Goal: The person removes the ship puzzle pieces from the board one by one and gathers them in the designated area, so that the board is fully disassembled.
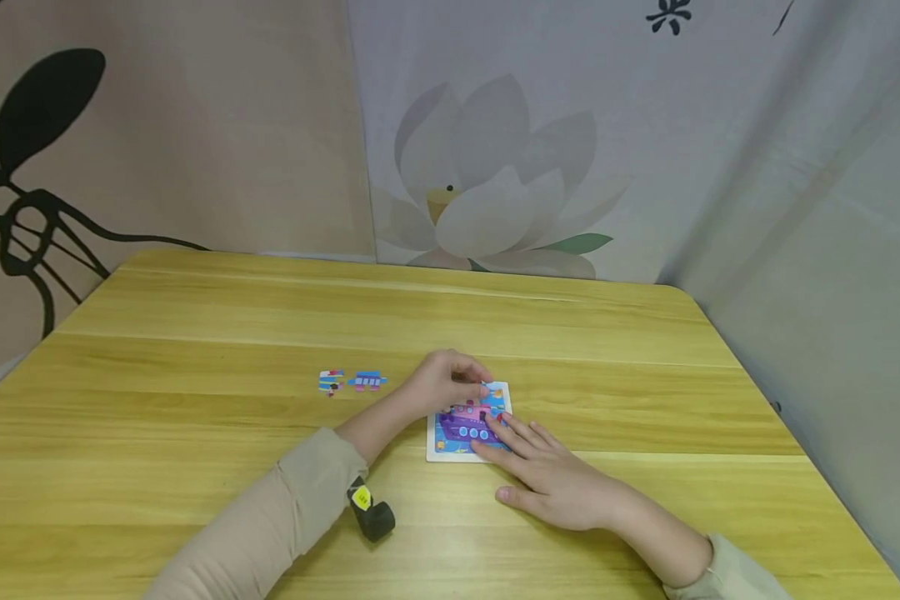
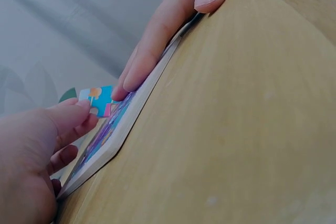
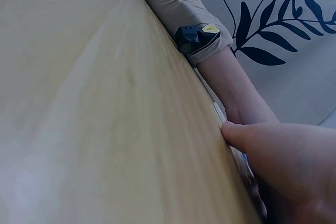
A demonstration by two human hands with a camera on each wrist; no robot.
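A small puzzle board (image 1: pixel 453 457) with a white border and a purple and pink ship picture lies on the table. My left hand (image 1: pixel 437 385) is over its far side, pinching a blue puzzle piece (image 2: pixel 102 100) with an orange patch between thumb and fingers. In the left wrist view that piece is tilted up at the board's surface; whether its lower edge touches is hard to tell. My right hand (image 1: pixel 558 482) rests its straight, spread fingers on the board's right part, covering some of the picture. The right wrist view shows mostly its thumb and the board's edge.
Two loose puzzle pieces, one striped blue and white (image 1: pixel 331 382) and one blue and purple (image 1: pixel 367 381), lie left of the board. A black wrist camera (image 1: pixel 375 518) sits at my left cuff. Behind the wooden table (image 1: pixel 195 350) hangs a printed curtain (image 1: pixel 270 125).
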